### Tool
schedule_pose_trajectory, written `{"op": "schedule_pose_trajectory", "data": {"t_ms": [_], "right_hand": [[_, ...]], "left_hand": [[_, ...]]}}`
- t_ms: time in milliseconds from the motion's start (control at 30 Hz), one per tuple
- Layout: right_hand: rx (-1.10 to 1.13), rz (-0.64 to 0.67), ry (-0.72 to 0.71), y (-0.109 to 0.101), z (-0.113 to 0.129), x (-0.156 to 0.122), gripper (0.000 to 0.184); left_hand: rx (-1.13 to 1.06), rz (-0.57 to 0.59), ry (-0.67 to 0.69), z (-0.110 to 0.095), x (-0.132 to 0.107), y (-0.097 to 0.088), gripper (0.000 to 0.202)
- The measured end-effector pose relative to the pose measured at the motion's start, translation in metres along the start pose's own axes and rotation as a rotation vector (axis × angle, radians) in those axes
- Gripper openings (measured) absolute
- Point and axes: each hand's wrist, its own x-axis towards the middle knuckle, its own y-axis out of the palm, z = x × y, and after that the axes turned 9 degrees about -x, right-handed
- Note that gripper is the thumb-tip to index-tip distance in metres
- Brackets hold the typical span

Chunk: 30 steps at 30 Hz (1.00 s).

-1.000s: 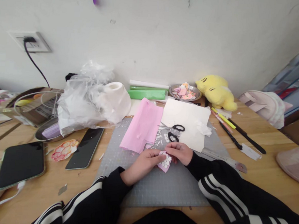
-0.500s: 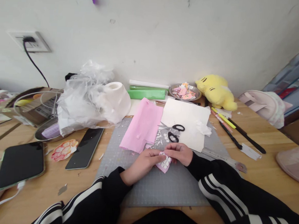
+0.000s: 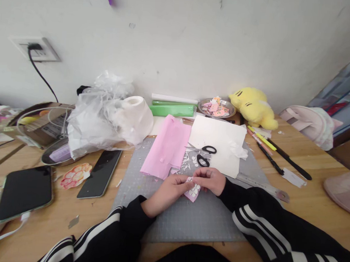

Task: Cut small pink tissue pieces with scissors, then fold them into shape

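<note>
Between both hands is a small piece of pink paper (image 3: 192, 193) with white rounded cut-outs on its face. My left hand (image 3: 171, 190) pinches its upper left part between thumb and forefinger. The fingers of my right hand (image 3: 210, 179) close on its top right edge, close to the left thumb. Just beyond the hands lies a pair of scissors (image 3: 203, 160) with black handles, blades pointing left, among white paper scraps (image 3: 185, 165). A larger pink sheet (image 3: 166, 150) lies to the left of the scissors, and white paper (image 3: 220, 130) is behind them.
A grey cutting mat (image 3: 192, 224) lies under the hands. Phones (image 3: 100, 175), a plastic bag (image 3: 89, 117) and a paper roll (image 3: 137, 116) stand left. At the back are green rolls (image 3: 172, 109), a metal dish (image 3: 217, 108) and a yellow plush toy (image 3: 253, 107). Pens (image 3: 261, 138) and a steel ruler (image 3: 261, 185) lie right.
Hardly anything differs. The pink paper piece has shifted very slightly in the fingers; both hands keep their pinch on it.
</note>
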Motion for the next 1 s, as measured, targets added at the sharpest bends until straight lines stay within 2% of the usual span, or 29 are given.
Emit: {"op": "schedule_pose_trajectory", "data": {"t_ms": [200,400,1000], "right_hand": [[0.019,-0.037,-0.002,0.0001,0.001,-0.0002,0.025],[0.105,-0.019,0.04,-0.0014,0.0026,0.0031,0.027],[0.102,0.034,0.026,-0.0023,0.0023,0.0029,0.029]], "left_hand": [[0.0,-0.067,-0.001,-0.0051,-0.0018,0.0023,0.028],[-0.062,-0.024,0.037,-0.0013,-0.0006,0.0011,0.028],[-0.094,-0.051,0.003,0.0032,0.0005,-0.001,0.023]]}}
